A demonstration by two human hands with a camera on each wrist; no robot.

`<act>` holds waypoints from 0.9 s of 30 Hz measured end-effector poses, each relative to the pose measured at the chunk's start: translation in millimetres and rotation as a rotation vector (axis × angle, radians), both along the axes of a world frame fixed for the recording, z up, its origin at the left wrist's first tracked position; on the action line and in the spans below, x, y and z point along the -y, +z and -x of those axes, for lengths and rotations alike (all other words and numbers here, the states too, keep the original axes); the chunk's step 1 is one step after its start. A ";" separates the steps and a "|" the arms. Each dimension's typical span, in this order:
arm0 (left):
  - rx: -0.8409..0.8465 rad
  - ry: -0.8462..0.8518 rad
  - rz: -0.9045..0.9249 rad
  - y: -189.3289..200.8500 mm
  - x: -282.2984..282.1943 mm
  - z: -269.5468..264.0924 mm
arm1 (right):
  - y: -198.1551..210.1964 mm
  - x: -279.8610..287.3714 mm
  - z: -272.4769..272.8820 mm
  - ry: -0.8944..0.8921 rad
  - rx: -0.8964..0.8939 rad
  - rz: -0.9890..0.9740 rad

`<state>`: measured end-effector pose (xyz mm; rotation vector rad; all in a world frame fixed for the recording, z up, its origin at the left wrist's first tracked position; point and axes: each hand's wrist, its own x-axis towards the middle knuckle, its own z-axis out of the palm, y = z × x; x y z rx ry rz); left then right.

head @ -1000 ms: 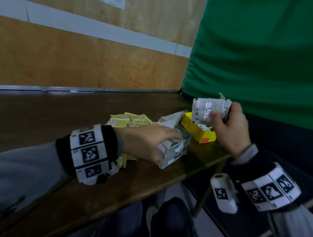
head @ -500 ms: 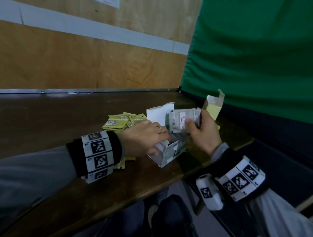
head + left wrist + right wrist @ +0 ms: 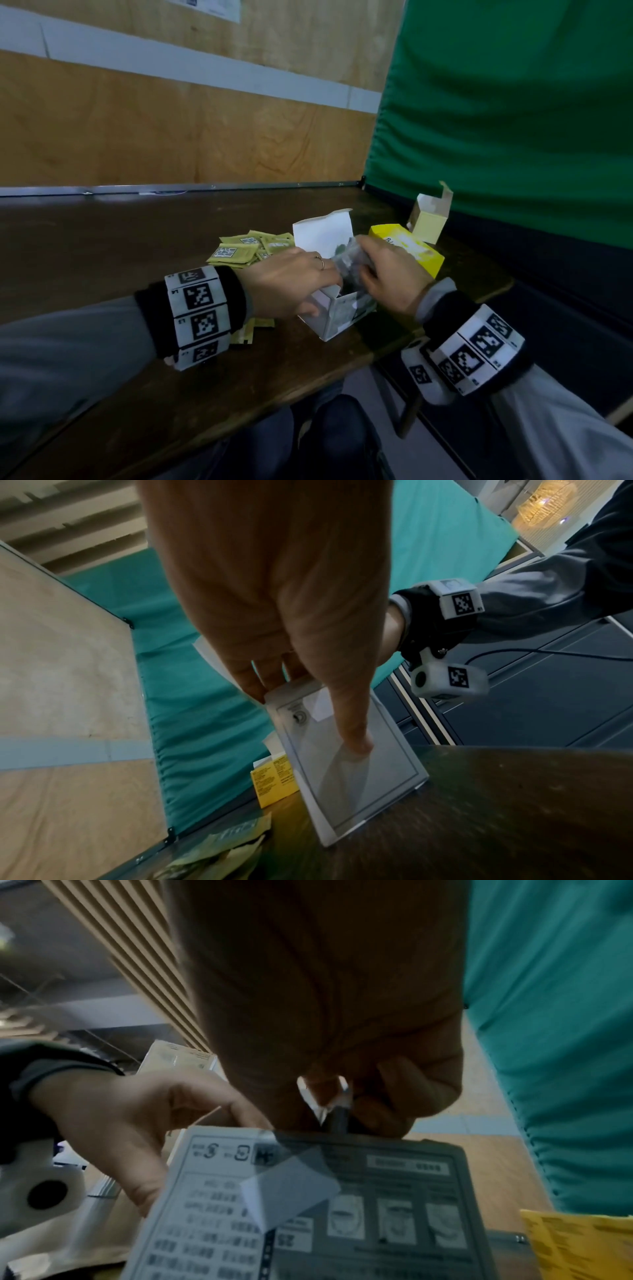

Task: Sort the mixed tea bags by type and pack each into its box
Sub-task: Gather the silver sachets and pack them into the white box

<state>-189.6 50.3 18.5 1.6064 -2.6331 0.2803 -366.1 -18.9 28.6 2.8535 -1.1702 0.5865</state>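
Left hand [image 3: 291,277] grips the white box [image 3: 337,315] near the table's [image 3: 137,246] front edge: thumb on its near face, fingers curled over the open top. White flap [image 3: 323,233] stands up behind. Right hand [image 3: 390,274] is clamped on a stack of grey bags [image 3: 349,262], held right at the box mouth, touching the left fingers. How far in is hidden by the hands. Yellow box [image 3: 416,251] lies just right of the white box, flap open. Yellow bags [image 3: 246,251] lie piled just behind the left hand; a few more show under that wrist.
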 end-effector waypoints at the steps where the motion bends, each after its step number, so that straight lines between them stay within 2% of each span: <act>1: -0.016 0.005 -0.013 0.6 -0.6 0.1 | 0.6 0.2 -1.6 -0.001 -0.097 -0.027; 4: -0.181 0.042 -0.058 0.5 -2.8 0.5 | 4.0 4.0 -6.0 -0.060 -0.306 -0.072; 6: -0.313 0.066 -0.015 -0.1 -7.5 1.4 | 12.0 7.0 -3.5 -0.051 -0.243 -0.122; 8: -0.242 0.055 0.100 -2.4 -10.5 1.1 | 21.9 10.5 6.2 -0.059 -0.116 -0.210; 10: -0.076 0.043 0.125 -6.9 -9.1 1.0 | 24.0 14.0 17.3 -0.109 -0.039 -0.204; 12: 0.048 0.019 0.061 -8.0 -7.1 3.3 | 15.5 13.9 22.9 -0.120 -0.060 -0.147; 15: 0.126 0.018 -0.030 -11.1 -0.7 9.4 | -4.0 8.4 24.3 -0.065 -0.133 -0.226; 19: 0.129 0.035 -0.102 -9.9 4.2 14.5 | -20.6 5.5 29.4 -0.061 -0.048 -0.240; 22: 0.099 0.009 -0.126 -6.2 5.6 16.0 | -28.9 3.0 36.4 -0.052 -0.007 -0.178; 27: 0.029 -0.072 -0.169 14.0 1.1 21.1 | -18.4 -1.1 46.0 -0.013 0.029 -0.104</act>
